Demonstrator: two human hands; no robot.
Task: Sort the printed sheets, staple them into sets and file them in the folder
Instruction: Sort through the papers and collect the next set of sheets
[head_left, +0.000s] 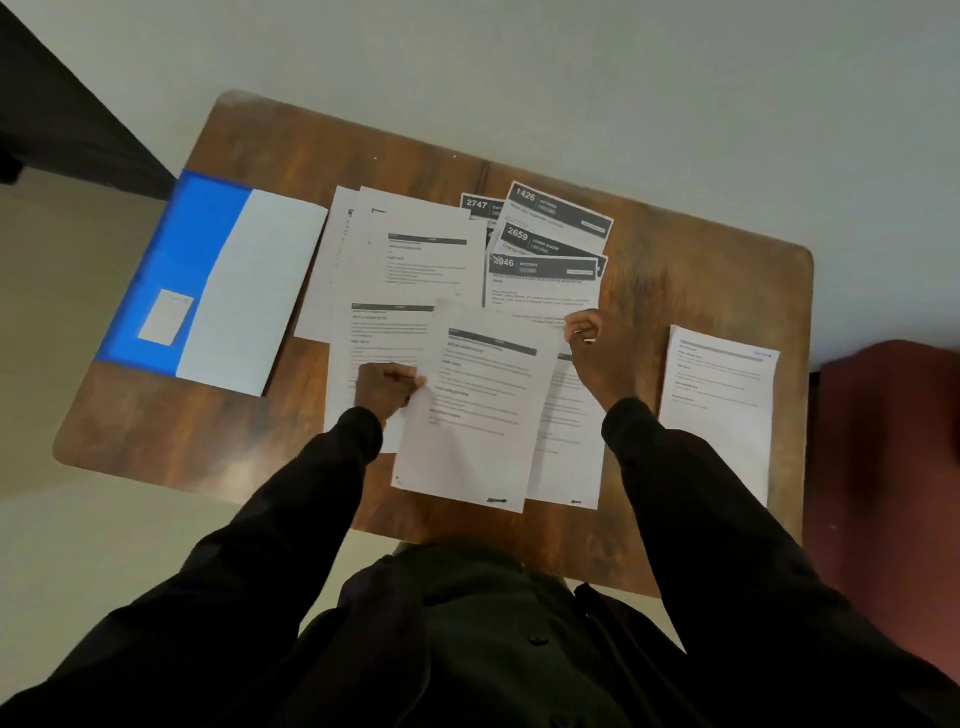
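A printed sheet (478, 415) with a dark header bar is held over the near middle of the wooden table (675, 270). My left hand (387, 387) pinches its left edge and my right hand (589, 348) pinches its top right corner. Under it lie more white printed sheets (374, 338). Further back is a pile of similar pages (415, 244), and beside it several sheets with black numbered headers (550, 234) are fanned out. A single sheet (719, 400) lies alone at the right. The blue folder (208, 244) lies open at the table's left end. No stapler is in view.
White paper (254, 291) fills the blue folder's right half, and a small white label (166, 317) sits on its left flap. A dark red seat (893, 467) stands to the right of the table. Pale floor surrounds the table.
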